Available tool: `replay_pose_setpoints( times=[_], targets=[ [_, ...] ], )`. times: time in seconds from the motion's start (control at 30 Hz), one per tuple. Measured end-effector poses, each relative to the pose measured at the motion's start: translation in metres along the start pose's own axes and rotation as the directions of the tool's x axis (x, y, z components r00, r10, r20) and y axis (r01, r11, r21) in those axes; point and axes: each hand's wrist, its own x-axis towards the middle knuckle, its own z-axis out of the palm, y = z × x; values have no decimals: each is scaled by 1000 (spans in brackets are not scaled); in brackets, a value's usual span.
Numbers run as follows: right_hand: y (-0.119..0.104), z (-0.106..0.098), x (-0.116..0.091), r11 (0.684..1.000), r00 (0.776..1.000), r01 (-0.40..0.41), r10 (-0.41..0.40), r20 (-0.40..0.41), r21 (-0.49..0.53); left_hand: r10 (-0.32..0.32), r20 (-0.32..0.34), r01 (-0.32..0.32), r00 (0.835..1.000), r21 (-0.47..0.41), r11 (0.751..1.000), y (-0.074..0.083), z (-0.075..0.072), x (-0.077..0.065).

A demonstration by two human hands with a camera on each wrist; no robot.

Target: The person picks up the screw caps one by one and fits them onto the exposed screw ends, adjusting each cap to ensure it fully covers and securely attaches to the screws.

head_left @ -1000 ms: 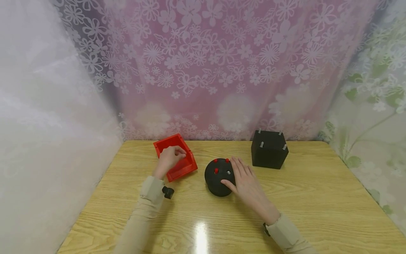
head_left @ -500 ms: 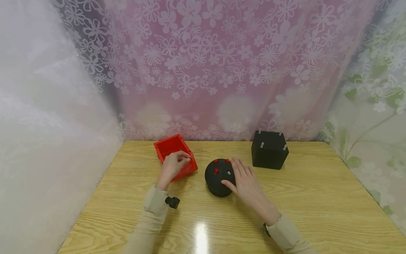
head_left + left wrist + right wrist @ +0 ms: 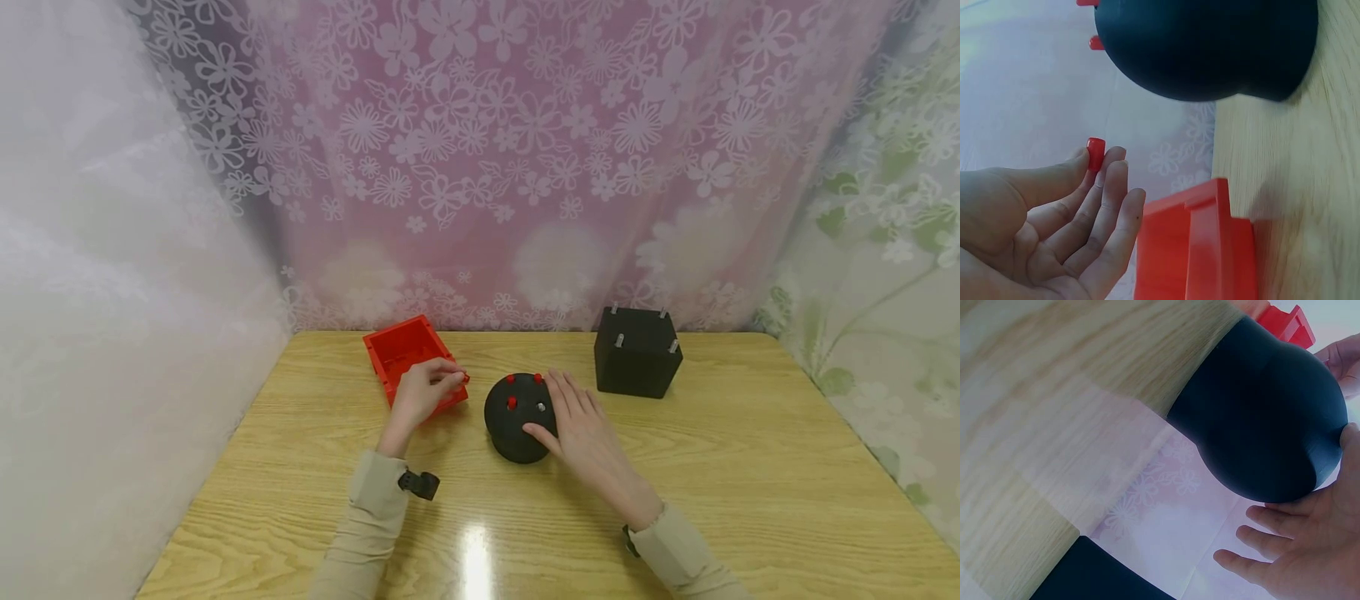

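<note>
My left hand (image 3: 420,393) pinches a small red cap (image 3: 1095,154) between thumb and fingertips, over the right edge of a red bin (image 3: 381,371). In the left wrist view the cap stands upright, the other fingers loosely spread. A black rounded block (image 3: 513,437) sits right of the bin. Its top carries several short posts: red caps (image 3: 512,403) cover three, and one metal post (image 3: 541,407) is bare. My right hand (image 3: 588,446) rests against the block's right side, thumb on its top and fingers nearly straight along the edge.
A black box (image 3: 637,371) with several bare metal posts on top stands at the back right. Floral curtains (image 3: 517,250) hang behind the wooden table (image 3: 712,483) and on both sides.
My left hand has come up out of the bin and moved right toward the black block, the red cap now showing at its fingertips. The right hand has stayed in place.
</note>
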Motion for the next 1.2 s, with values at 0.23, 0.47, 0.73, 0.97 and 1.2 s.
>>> replay_pose_setpoints(
  times=[0.23,0.47,0.73,0.97,1.2],
  targets=[
    [0,-1,0,1000,1000,-3,3,3,6,-10,5,10,1000,-93,996,3,7,0],
    [1,-1,1,1000,1000,-3,3,8,15,-5,14,8,1000,-180,984,9,13,-3],
    [1,0,0,1000,1000,-5,5,13,19,-16,14,19,1000,-200,980,14,18,-5],
    [1,-1,0,1000,1000,-7,7,13,16,21,13,-18,1000,-202,979,20,20,-9],
    [1,-1,1,1000,1000,-1,1,5,11,82,14,-77,997,-206,976,25,25,-13]
  ],
)
